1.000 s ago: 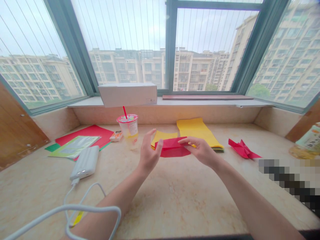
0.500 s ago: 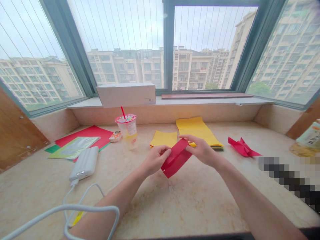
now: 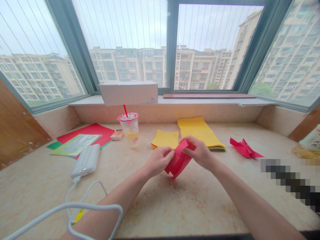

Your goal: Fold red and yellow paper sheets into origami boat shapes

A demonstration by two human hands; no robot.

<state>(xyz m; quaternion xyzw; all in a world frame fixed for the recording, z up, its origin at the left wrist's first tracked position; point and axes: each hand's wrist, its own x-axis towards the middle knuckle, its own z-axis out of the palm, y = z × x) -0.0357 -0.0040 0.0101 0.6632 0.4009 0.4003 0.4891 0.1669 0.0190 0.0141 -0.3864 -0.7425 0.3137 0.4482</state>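
Note:
A folded red sheet of paper (image 3: 178,160) is held up between both hands above the stone counter, its folds standing partly apart. On its left edge, my left hand (image 3: 161,160) pinches it between thumb and fingers. My right hand (image 3: 198,151) grips the upper right part, with some fingertips hidden behind the paper. Just beyond the hands lie a small stack of yellow square paper (image 3: 165,138) and a larger stack of yellow paper (image 3: 200,131). A folded red paper piece (image 3: 245,148) rests on the counter to the right.
At left are a white power bank (image 3: 86,160) with a looping white cable (image 3: 95,208), red sheets (image 3: 93,129) and a green-edged packet (image 3: 75,145). Behind stands a plastic drink cup (image 3: 128,126) beside a small box (image 3: 117,134). A white box (image 3: 128,93) sits on the sill.
The red paper has been tilted and its layers have spread wider apart. Both hands keep hold of it, with the right fingers bent further in. The view has shifted slightly.

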